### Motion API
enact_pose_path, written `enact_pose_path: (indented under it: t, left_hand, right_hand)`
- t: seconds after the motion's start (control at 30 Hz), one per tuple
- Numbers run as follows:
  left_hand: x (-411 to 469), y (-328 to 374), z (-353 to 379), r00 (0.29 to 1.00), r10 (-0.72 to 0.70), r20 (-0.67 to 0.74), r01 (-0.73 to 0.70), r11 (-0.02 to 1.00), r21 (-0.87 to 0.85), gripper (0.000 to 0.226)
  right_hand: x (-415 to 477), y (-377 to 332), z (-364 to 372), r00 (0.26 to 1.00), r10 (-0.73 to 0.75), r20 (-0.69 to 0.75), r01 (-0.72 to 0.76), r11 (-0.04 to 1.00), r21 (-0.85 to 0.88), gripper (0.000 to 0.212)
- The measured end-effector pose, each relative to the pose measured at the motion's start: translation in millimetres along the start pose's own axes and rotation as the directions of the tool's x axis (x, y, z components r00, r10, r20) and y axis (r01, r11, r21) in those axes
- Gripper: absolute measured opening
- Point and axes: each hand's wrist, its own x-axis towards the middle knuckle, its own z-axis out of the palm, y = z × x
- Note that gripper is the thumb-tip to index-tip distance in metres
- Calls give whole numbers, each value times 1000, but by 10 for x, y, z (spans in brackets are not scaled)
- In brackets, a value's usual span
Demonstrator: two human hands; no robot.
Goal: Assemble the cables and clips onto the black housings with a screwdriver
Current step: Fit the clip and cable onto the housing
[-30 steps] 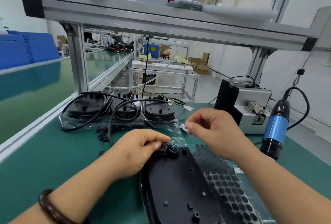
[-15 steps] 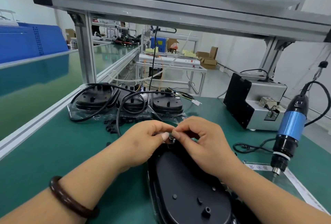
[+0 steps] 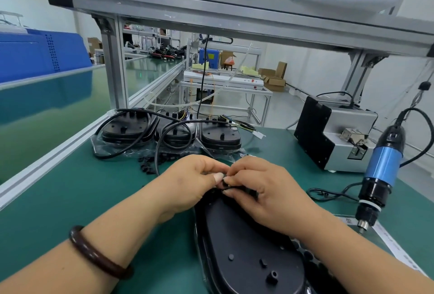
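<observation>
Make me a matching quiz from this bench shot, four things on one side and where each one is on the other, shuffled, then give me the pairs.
Things:
1. blue screwdriver
2. brown bracelet
3. small black part
4. white connector

Places:
A. at wire ends beside the far housings
B. pinched between left hand and right hand
C. upright at the right side of the bench
D. round the left wrist

Pairs: 1-C, 2-D, 3-B, 4-A

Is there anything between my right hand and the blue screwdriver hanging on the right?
Nothing blocks it. Between the right hand and the screwdriver only a thin black cable lies on the mat.
</observation>
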Motion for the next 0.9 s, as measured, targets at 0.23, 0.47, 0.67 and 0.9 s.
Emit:
enact_pose_path:
  t: [0.23,0.47,0.67,0.9]
  left_hand:
    - [-13,46,-78,995,92,-37,-79,961,264,27]
    - [-99,59,-106,986,88,144,-148,857,493,60]
    - [-75,-27,-105,991,53,124,-101,898,427,52]
    - [-89,-85,-104,992,81,100,-111,931,348,31]
  right_hand:
    - [46,40,28,1000,-14,-2,14,999,31,5]
    - [79,78,44,998,46,36,-50,991,120,5]
    - [106,71,47,996,76,50,-83,986,148,8]
    - [97,25,-1,994,-14,107,9,999,51,10]
